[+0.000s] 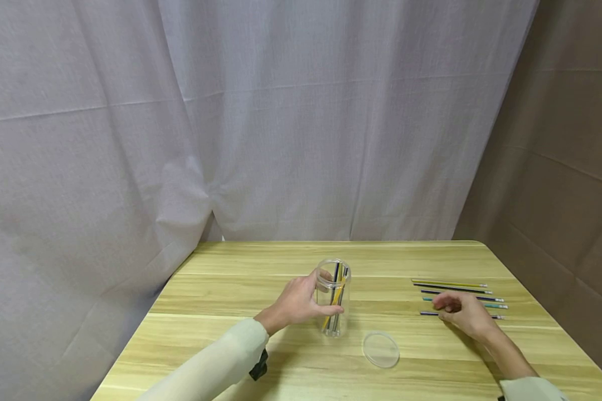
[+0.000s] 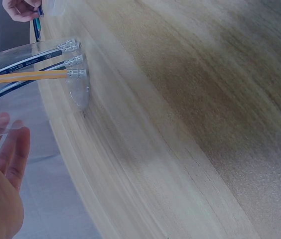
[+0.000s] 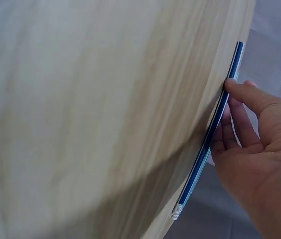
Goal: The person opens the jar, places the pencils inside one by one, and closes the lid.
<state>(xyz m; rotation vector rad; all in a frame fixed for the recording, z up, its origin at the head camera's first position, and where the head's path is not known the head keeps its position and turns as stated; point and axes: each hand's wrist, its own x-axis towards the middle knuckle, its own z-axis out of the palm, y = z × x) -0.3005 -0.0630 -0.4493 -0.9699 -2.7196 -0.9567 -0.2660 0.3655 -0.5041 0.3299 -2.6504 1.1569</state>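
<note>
Head view, left hand [image 1: 298, 301] gripping clear jar [image 1: 347, 309], well inside table [image 1: 261, 256] edges, right hand [image 1: 464, 316] apparently pinching blue pencil [image 3: 211, 130]

A pale grey cloth [image 1: 281, 150] hangs in loose folds from 9 o'clock round to 1 o'clock, crossed by a long crease, and meets a brownish cloth [image 1: 557, 167] at 3 o'clock. Towards 6 o'clock lies a worktop [image 1: 231, 273] with yellowish wood grain, its 2 o'clock corner rounded; the light is soft, brighter at 9 o'clock than at 3.
</note>
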